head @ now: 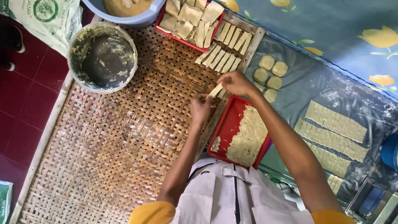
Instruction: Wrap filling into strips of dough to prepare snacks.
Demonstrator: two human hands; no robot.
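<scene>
a: what are the hands doing?

b: the left hand (200,105) and the right hand (234,82) each pinch one end of a thin pale dough strip (215,90), fingers closed on it, just above the red tray (227,124) that rests on the lap.

a: how would that strip handle?

b: light and soft, i'd judge, limp enough to stretch or tear, so best held at both ends with gentle fingertips, as it is now.

a: and how does it look?

b: cream-yellow, flat, narrow, a bit floury. a ragged sheet of the same dough (248,137) lies in the red tray.

a: what's around the tray?

b: beyond it, rows of finished strips (224,49) lie on the woven bamboo mat (124,137), and further off a second red tray of folded pieces (188,18). up and left of the tray sits a smeared grey bucket (102,57). right of the tray, round dough pucks (270,72) and cut rectangles (336,128) lie on a dark floured sheet (298,87).
</scene>
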